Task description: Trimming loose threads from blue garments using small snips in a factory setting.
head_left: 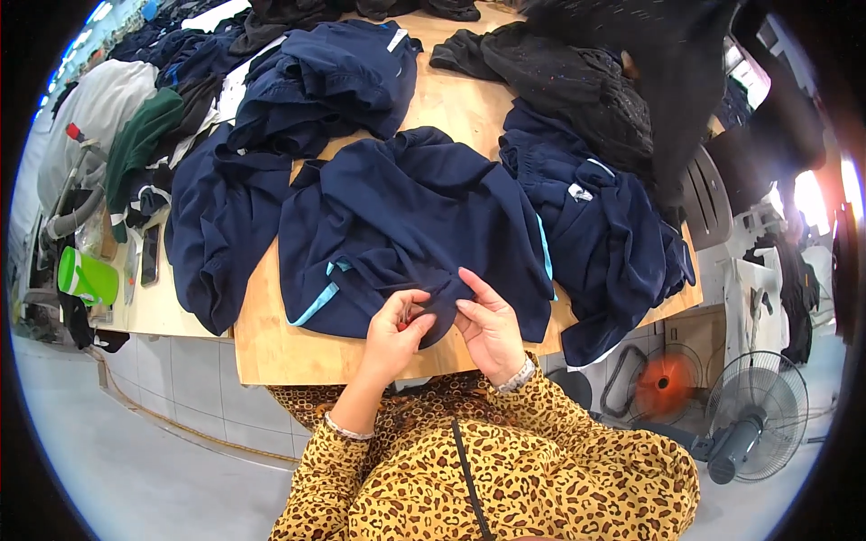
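A navy blue garment (406, 198) with light blue trim lies spread in front of me on the wooden table (298, 353). Near the table's front edge, my left hand (397, 326) pinches the garment's near part between thumb and fingers. Just to its right, my right hand (487, 326) grips the same cloth between thumb and forefinger, and a fold of it stands up between both hands. The light blue strip (314, 305) runs along the cloth left of my left hand. What the fingertips press on is partly hidden by the fabric.
Navy garments are heaped at the far left (316, 81) and right (595, 225). Black clothing (577, 81) lies at the far right. On the left stand a green bucket (87, 276) and a phone (151, 256). A fan (756, 417) stands beyond the table at lower right.
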Available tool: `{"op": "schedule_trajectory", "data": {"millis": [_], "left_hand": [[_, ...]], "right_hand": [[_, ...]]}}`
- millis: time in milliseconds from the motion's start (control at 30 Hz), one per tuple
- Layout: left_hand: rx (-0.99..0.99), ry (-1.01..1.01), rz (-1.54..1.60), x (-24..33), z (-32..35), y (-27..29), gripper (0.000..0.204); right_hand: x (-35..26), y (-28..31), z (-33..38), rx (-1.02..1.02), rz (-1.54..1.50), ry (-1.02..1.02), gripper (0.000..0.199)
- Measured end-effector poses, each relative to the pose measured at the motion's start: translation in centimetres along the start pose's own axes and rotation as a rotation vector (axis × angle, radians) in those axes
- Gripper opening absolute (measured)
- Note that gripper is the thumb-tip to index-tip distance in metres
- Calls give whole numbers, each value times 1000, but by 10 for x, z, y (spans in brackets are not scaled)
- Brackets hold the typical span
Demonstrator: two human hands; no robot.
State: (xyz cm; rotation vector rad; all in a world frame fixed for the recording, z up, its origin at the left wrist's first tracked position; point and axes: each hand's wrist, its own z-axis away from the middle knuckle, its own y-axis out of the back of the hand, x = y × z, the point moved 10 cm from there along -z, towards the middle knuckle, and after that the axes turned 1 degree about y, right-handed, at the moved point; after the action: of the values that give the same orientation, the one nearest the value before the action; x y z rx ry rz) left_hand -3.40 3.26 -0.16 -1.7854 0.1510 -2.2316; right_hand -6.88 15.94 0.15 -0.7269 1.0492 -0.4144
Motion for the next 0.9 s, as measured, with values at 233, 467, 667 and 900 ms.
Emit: {"op": "schedule_trajectory", "data": {"millis": [233, 467, 667, 900], "left_hand": [[109, 53, -98, -11, -7, 17, 17], [174, -485, -427, 46, 3, -6, 6], [183, 92, 370, -12, -7, 9, 14], [117, -108, -17, 5, -8, -2, 9]], "right_hand": [[0, 8, -2, 66, -36, 9, 40], [3, 4, 1, 50, -49, -35, 41], [7, 14, 1, 115, -145, -87, 43], [7, 15, 2, 126, -83, -60, 49]]}}
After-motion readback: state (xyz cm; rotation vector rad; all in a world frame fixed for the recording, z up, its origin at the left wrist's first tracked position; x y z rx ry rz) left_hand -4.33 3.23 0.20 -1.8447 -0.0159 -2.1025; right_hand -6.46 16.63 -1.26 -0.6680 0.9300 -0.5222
